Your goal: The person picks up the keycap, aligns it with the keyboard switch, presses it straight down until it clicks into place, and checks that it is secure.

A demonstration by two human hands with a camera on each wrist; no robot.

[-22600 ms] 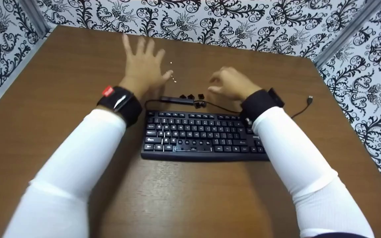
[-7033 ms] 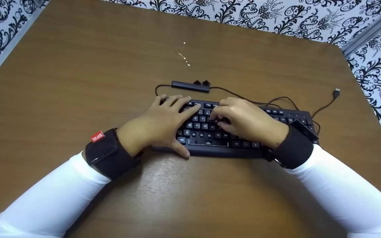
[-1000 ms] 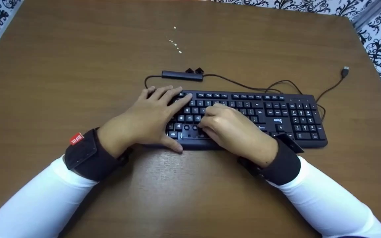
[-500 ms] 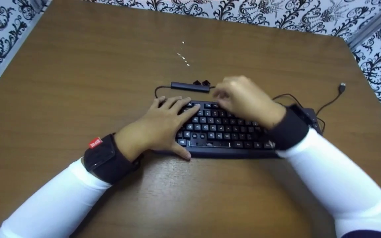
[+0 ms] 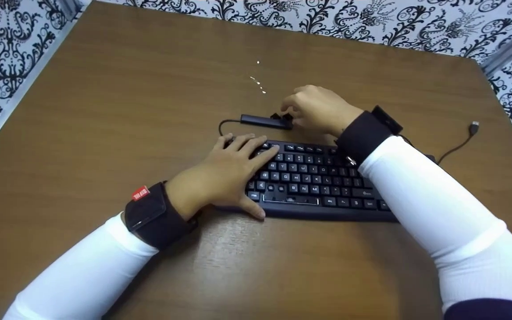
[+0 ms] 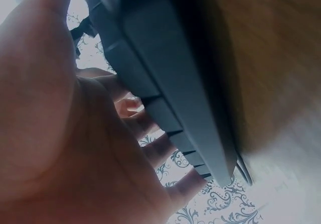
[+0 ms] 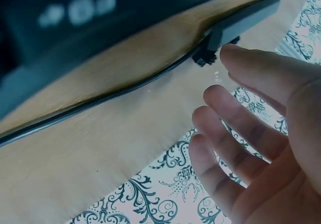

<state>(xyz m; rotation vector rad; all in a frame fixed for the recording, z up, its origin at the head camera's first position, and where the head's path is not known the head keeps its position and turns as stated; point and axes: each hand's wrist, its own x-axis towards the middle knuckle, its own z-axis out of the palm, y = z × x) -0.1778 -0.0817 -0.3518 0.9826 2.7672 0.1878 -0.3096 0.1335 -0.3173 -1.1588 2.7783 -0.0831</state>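
Observation:
A black keyboard lies on the table. My left hand rests on its left end with the fingers spread over the keys and the thumb along the front edge. Right of that hand, two bare key sockets show in the lower letter row, and the space bar slot has no cap. Behind the keyboard, my right hand reaches beside two loose keycaps. In the right wrist view its fingers are loosely bent, with the thumb tip close to the keycaps; nothing is seen held.
A slim black block on the keyboard's cable lies just in front of the keycaps. The cable's USB plug lies to the right. Small white specks mark the table farther back. Patterned panels border the table.
My right hand has gone from the lower letter row back to the loose keycaps. One more socket is capped than seven seconds ago. Fewer caps lie loose than in the earliest frame. The left hand stays put.

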